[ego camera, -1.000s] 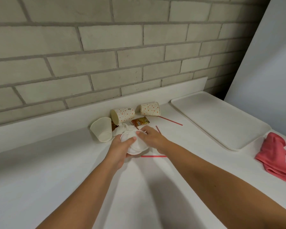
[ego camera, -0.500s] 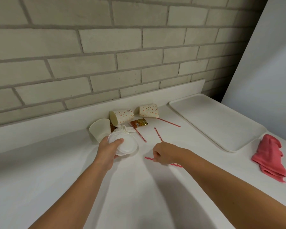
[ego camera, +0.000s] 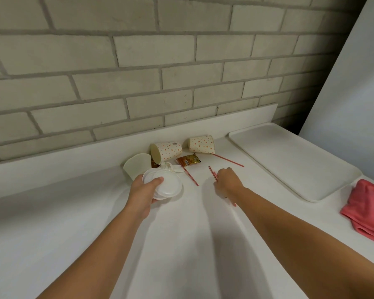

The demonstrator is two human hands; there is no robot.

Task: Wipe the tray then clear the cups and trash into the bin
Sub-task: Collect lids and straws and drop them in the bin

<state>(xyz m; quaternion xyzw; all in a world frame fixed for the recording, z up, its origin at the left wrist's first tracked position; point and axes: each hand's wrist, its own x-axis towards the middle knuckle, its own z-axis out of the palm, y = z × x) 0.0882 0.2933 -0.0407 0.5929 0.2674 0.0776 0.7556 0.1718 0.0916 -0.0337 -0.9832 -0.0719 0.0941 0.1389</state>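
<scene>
My left hand (ego camera: 141, 192) grips a stack of white plastic lids (ego camera: 167, 185) just above the counter. My right hand (ego camera: 227, 180) is curled round a red straw (ego camera: 234, 204), whose end pokes out under the wrist. Its fingertips lie over a second red straw (ego camera: 212, 172). Behind the lids lie a plain cream cup (ego camera: 138, 167), two dotted paper cups (ego camera: 167, 151) (ego camera: 202, 144), a crumpled napkin (ego camera: 172, 168) and an orange sauce packet (ego camera: 188, 161). Two more straws (ego camera: 191, 178) (ego camera: 230, 160) lie loose. The white tray (ego camera: 289, 160) sits at the right.
A pink cloth (ego camera: 368, 209) lies bunched at the counter's right edge, in front of the tray. A brick wall with a low white backsplash (ego camera: 73, 162) runs behind the cups. A grey panel (ego camera: 354, 93) stands at the far right. No bin is in view.
My right hand left the lids, closed on a straw near the front, then carried it back and right to another straw. My left hand kept hold of the lids.
</scene>
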